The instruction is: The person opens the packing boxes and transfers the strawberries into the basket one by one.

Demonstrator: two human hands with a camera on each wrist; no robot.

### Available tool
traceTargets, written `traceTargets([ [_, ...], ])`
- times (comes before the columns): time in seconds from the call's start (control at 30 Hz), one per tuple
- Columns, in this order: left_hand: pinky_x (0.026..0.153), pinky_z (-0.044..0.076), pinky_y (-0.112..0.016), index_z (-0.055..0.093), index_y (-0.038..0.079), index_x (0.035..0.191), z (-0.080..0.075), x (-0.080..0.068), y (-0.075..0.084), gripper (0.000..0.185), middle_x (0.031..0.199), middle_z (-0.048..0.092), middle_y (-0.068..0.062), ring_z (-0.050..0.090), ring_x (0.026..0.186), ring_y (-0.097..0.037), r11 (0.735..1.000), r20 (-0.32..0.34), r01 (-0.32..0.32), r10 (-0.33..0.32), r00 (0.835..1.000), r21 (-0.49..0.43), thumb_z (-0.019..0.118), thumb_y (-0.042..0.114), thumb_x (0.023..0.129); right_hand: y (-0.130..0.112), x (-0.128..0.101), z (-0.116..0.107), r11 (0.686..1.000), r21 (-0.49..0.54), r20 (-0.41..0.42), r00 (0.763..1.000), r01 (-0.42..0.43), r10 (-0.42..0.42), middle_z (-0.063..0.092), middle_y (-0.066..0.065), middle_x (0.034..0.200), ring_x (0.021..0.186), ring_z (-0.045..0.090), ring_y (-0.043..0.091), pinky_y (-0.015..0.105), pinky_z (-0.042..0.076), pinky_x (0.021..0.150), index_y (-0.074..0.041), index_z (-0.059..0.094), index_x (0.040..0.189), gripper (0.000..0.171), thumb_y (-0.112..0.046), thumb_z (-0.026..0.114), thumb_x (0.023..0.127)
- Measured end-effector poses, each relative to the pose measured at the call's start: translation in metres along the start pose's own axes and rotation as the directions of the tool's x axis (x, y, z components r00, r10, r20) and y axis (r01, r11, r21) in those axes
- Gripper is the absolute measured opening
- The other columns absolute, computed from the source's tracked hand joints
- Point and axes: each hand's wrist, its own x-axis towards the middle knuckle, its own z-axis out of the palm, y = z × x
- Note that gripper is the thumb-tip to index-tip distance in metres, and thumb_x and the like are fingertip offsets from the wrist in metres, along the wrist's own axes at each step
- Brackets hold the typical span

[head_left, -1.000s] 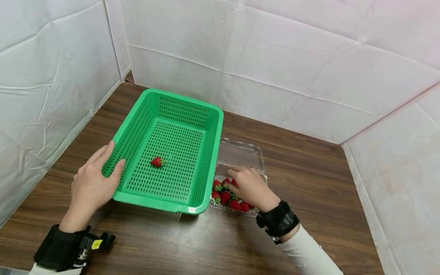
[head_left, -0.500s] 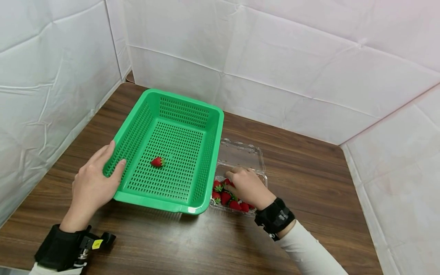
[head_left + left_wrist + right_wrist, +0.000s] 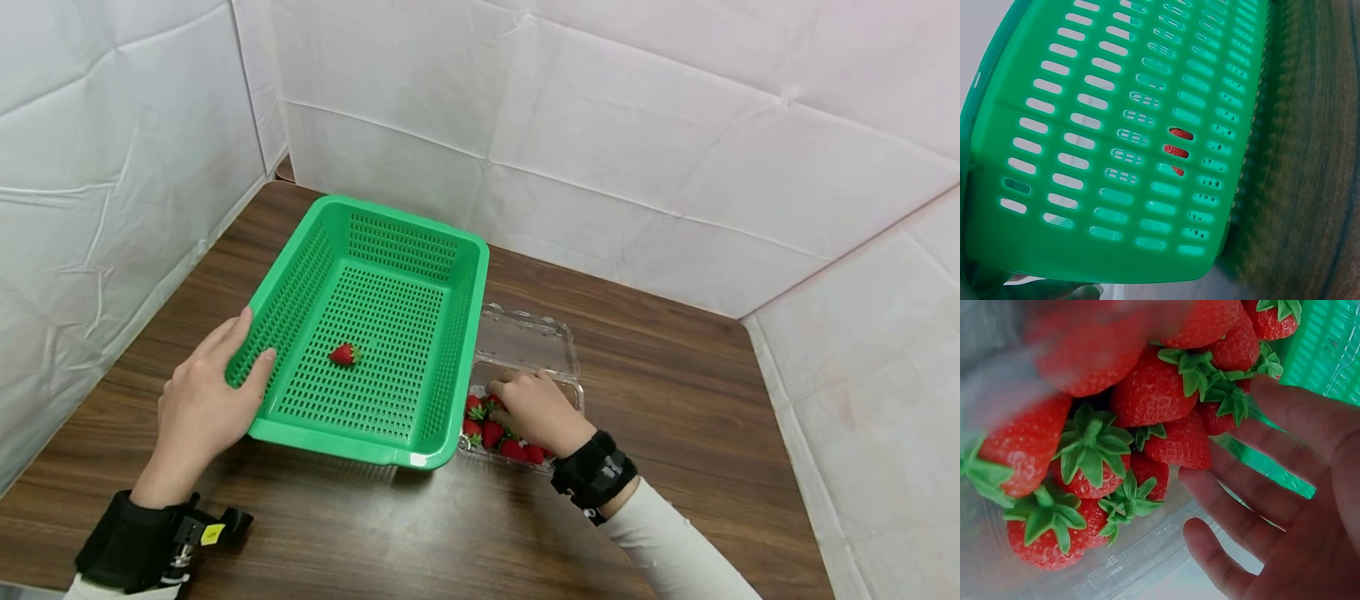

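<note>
My left hand (image 3: 206, 387) grips the left rim of a green perforated plastic basket (image 3: 367, 454), thumb over the inside. One strawberry (image 3: 344, 355) lies on the basket's floor; red bits of it show through the slots in the left wrist view. To the right, my right hand (image 3: 536, 408) reaches into a clear plastic clamshell box (image 3: 573, 392) with several strawberries (image 3: 492, 433). In the right wrist view, the fairly straight fingers (image 3: 1229, 512) and thumb touch or nearly touch strawberries (image 3: 1179, 444) at the pile's edge; whether one is pinched is not plain.
The clamshell's transparent lid (image 3: 525, 337) lies folded back behind the box. The basket's right rim overhangs the box's left side. Brown wood-grain table (image 3: 675, 400) extends to the right and front. White sheeting (image 3: 600, 167) encloses the back and both sides.
My right hand has shifted slightly left and lower among the strawberries, its wrist following. The left hand, the basket and the strawberry in it look the same.
</note>
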Motion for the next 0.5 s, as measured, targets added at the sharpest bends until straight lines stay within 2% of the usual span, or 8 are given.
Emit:
traceTargets([
  [0.1,0.08,0.035,-0.069,0.031,0.016,0.153,0.0,-0.0002,-0.0003,0.058,0.151,0.04,-0.02,0.045,0.12,-0.056,1.0,-0.003,-0.001,0.001,1.0,0.001,0.049,0.035,0.1,-0.0007,0.0,0.0013,1.0,-0.01,-0.006,1.0,-0.001,0.001,0.07,0.004,0.099,0.087,0.066,0.02,0.037,0.044,0.07,-0.014,0.071,0.104,0.016,-0.021,0.069,0.09],
  [0.3,0.079,0.036,-0.068,0.032,0.016,0.153,0.0,-0.0001,-0.0002,0.058,0.151,0.04,-0.019,0.046,0.12,-0.056,1.0,-0.007,-0.002,0.002,1.0,0.002,0.049,0.035,0.1,-0.0023,0.0019,0.006,1.0,-0.031,-0.024,1.0,-0.005,0.004,0.067,0.0,0.076,0.073,0.063,0.017,0.035,0.047,0.066,-0.014,0.071,0.096,0.01,-0.022,0.067,0.092],
  [0.37,0.08,0.036,-0.069,0.032,0.017,0.153,0.0001,-0.0001,-0.0001,0.058,0.151,0.04,-0.019,0.046,0.12,-0.056,1.0,-0.006,0.0,0.0,1.0,0.001,0.049,0.035,0.1,-0.0032,0.0021,0.0071,0.999,-0.035,-0.026,1.0,-0.005,0.004,0.068,0.001,0.078,0.076,0.064,0.02,0.039,0.049,0.07,-0.013,0.072,0.099,0.012,-0.022,0.066,0.092],
  [0.5,0.078,0.037,-0.066,0.032,0.017,0.153,-0.0006,-0.0008,0.0007,0.058,0.151,0.041,-0.018,0.046,0.12,-0.055,1.0,-0.012,-0.001,0.001,1.0,0.005,0.049,0.036,0.1,-0.0055,0.0018,0.0088,0.999,-0.047,-0.025,1.0,-0.009,0.008,0.07,0.006,0.094,0.088,0.066,0.026,0.047,0.051,0.079,-0.013,0.073,0.109,0.019,-0.02,0.066,0.092],
])
